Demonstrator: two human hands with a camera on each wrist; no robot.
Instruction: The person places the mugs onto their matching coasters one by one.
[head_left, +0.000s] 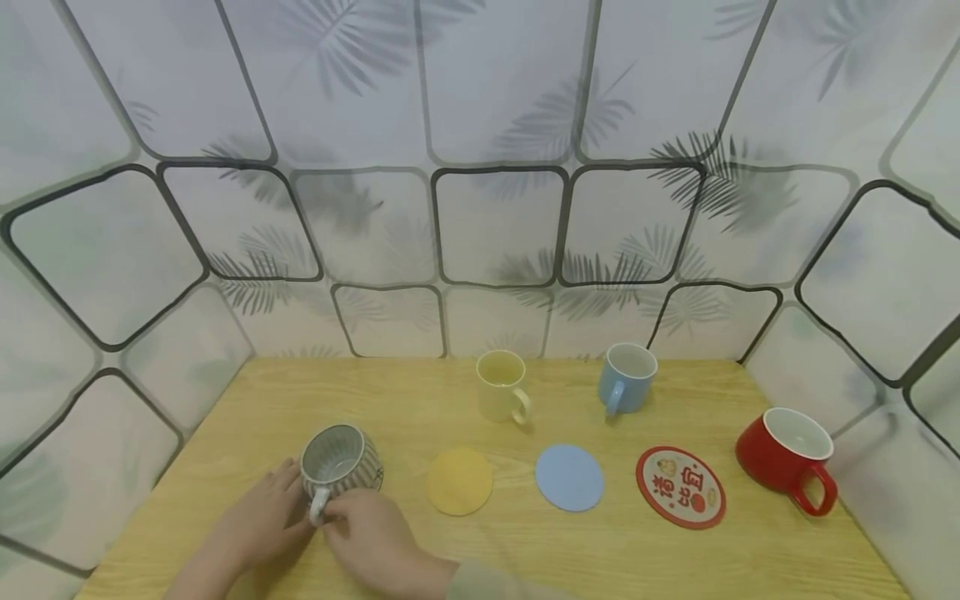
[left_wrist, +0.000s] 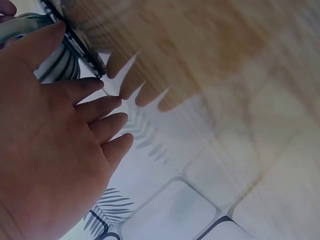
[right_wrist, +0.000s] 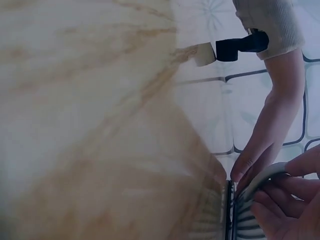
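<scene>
A grey-and-white striped mug [head_left: 348, 467] stands at the left of the table, its handle toward the front. Under it, a coaster's dark edge [head_left: 380, 479] shows at the right; the left wrist view also catches the coaster's edge [left_wrist: 80, 47]. My right hand [head_left: 375, 533] grips the mug at its handle; in the right wrist view the fingers of that hand [right_wrist: 292, 205] are bent at the handle [right_wrist: 262, 177]. On the mug's left side lies my left hand [head_left: 262, 512], fingers extended, with thumb and index fingertips close to the coaster's edge.
Behind stand a yellow mug [head_left: 498, 392] and a light blue mug [head_left: 628, 379]; a red mug [head_left: 772, 454] is at the far right. A yellow coaster [head_left: 460, 482], a blue coaster [head_left: 569, 477] and a red-rimmed coaster [head_left: 681, 487] lie in a row. Patterned cloth [head_left: 495, 225] surrounds the wooden table [head_left: 600, 558].
</scene>
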